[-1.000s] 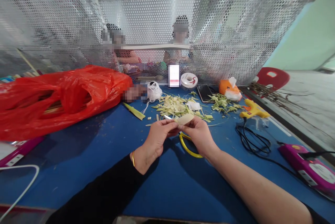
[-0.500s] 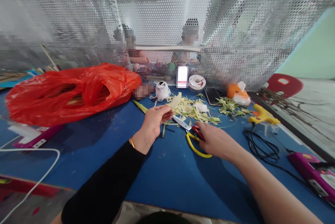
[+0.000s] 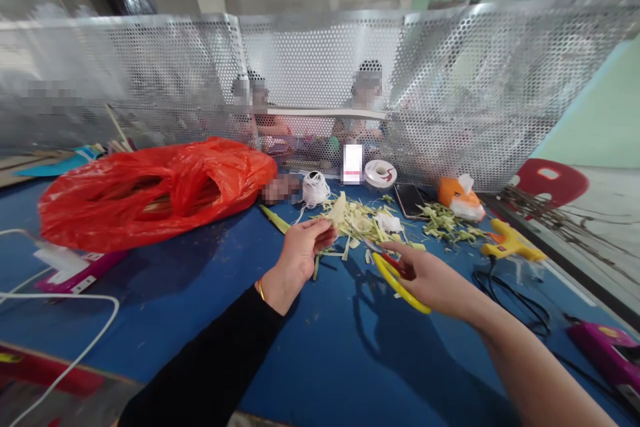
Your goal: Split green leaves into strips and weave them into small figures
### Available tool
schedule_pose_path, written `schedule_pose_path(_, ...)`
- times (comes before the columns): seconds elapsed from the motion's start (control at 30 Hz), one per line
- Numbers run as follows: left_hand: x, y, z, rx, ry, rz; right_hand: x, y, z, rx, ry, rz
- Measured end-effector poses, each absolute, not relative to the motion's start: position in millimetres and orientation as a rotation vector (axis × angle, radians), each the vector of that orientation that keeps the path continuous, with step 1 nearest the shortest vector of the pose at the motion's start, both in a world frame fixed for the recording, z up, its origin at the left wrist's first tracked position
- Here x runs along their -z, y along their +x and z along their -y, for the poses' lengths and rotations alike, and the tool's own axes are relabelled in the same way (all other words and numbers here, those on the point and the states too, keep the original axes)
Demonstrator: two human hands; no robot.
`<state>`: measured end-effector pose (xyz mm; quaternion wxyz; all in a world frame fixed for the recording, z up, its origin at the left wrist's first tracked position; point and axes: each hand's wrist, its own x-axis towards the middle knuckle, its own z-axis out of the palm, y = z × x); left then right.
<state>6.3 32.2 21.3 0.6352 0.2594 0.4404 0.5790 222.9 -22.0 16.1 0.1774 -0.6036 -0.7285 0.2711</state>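
Left grip (image 3: pixel 295 257): I see it pinching a pale strip (image 3: pixel 338 210), mid-frame.
Right grip (image 3: pixel 427 274): curled round scissors (image 3: pixel 395 284), right of centre.

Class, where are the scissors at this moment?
In the head view, the scissors are just right of centre, held in the right hand, at the near edge of the pale plant scraps.

Red-and-yellow scissors (image 3: pixel 393 284), blue table (image 3: pixel 305 360)

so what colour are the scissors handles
The handles are yellow and red, best seen in the head view.
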Motion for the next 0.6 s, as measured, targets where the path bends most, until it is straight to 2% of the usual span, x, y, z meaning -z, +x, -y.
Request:
schedule_pose_path(0.17, -20, 5, -34, -1.359, 0.545, -0.984, -9, 219, 15, -1.018, -1.354, 1.663)
schedule_pose_path(0.6, -19, 1, -39, -1.461, 0.492, -0.976, -7, 209, 19, -1.046, -1.419, 1.705)
